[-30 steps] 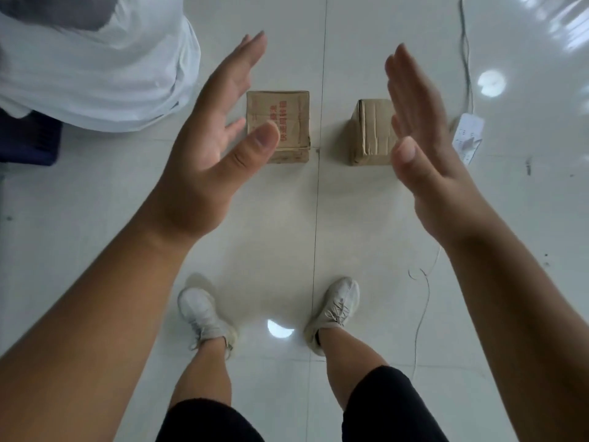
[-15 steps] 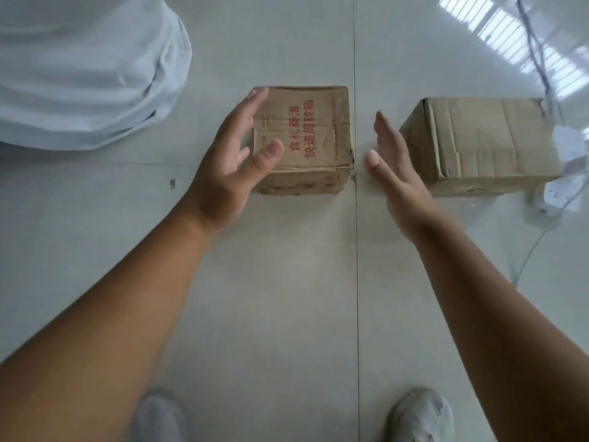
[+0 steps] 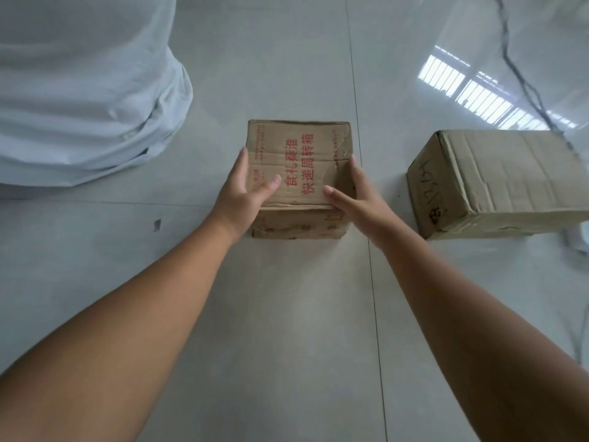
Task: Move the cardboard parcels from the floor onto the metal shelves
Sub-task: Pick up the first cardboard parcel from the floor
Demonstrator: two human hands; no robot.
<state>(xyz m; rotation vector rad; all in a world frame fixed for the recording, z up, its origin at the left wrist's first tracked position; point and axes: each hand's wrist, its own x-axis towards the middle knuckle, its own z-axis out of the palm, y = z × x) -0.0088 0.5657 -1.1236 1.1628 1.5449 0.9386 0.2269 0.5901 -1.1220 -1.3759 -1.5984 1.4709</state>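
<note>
A cardboard parcel with red print (image 3: 299, 145) stands on the pale tiled floor at the centre. My left hand (image 3: 243, 193) presses on its left side with the thumb over the top face. My right hand (image 3: 355, 196) presses on its right side, thumb also on top. The parcel rests on the floor between both palms. A second, plain cardboard parcel (image 3: 500, 177) with black handwriting on its end lies on the floor to the right, apart from my hands. No metal shelves are in view.
A large white bulging sack (image 3: 79, 90) fills the upper left. A dark cable (image 3: 522, 81) runs across the floor at the upper right, behind the plain parcel. Something white (image 3: 578, 239) pokes out at the right edge.
I have bent lower and both hands have moved forward from open in the air onto the two sides of the printed parcel. My feet have left the view.
</note>
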